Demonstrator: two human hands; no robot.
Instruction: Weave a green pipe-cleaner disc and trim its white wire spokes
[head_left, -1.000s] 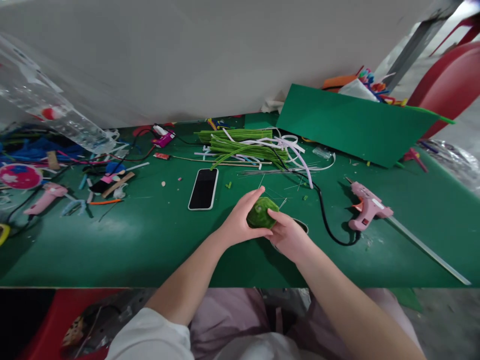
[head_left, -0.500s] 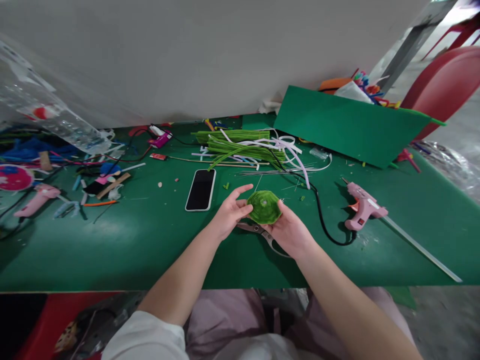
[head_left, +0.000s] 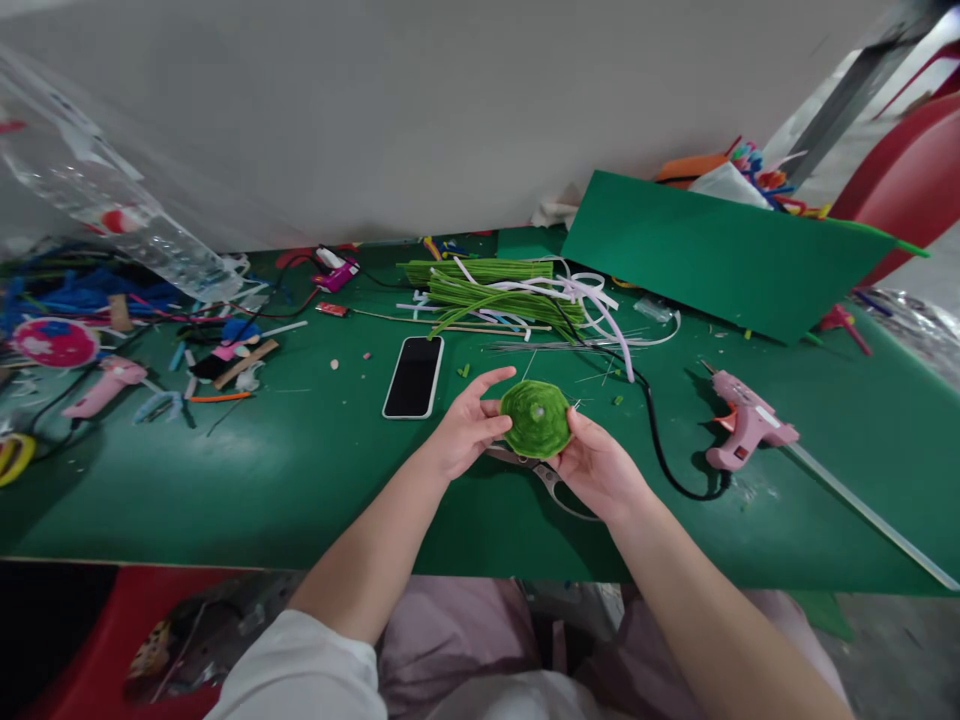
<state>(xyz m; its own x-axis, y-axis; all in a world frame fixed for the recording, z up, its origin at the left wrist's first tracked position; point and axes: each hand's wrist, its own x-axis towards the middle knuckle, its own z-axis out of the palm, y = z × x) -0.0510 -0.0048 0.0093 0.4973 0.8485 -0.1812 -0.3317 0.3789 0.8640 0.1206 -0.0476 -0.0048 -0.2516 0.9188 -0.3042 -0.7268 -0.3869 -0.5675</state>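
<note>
Between both hands, just above the table, is a round green disc coiled from fuzzy pipe cleaners (head_left: pixel 535 420), with a small pale spot at its middle. My left hand (head_left: pixel 472 425) pinches its left edge, the index finger raised off it. The right edge is gripped by my right hand (head_left: pixel 600 465), thumb on top and fingers underneath. Below the disc lies a pair of scissors (head_left: pixel 559 490), partly hidden by the hands. A bundle of green pipe cleaners (head_left: pixel 495 290) with white and lilac ones lies beyond.
A phone (head_left: pixel 414 377) lies left of my hands. To the right rests a pink glue gun (head_left: pixel 750 420) with its black cord and a long glue stick. Another pink glue gun (head_left: pixel 105 388), scraps and a plastic bottle (head_left: pixel 150 235) are at left. A green board (head_left: pixel 720 250) leans at the back right.
The disc has tilted a little more to face me, held by both hands as before. The whole view has shifted slightly, so things on the table appear further right.
</note>
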